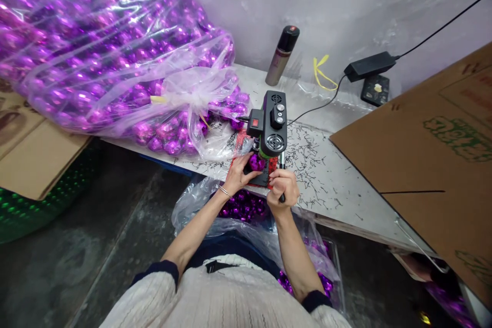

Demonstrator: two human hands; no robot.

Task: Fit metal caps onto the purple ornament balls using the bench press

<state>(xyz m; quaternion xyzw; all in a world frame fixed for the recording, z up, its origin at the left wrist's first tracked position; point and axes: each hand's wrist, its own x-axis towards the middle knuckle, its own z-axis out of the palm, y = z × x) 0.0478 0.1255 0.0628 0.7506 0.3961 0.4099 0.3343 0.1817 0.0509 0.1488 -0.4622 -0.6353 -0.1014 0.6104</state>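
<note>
A small black bench machine (274,123) with round vents, knobs and a red switch stands on the white table. Under its head sits a shiny purple ball (257,162), held between the thumb and fingers of my left hand (239,177). My right hand (283,189) is wrapped round the black lever handle (282,198) at the machine's right side. Red material (272,165) shows beneath the machine's dark base.
A huge clear bag of purple balls (115,51) fills the left. A spray can (282,56), power adapter (369,65) and yellow tie (321,74) lie behind. Cardboard box (430,138) stands right; dark bits litter the table (346,184). An open bag of purple balls (246,206) is below.
</note>
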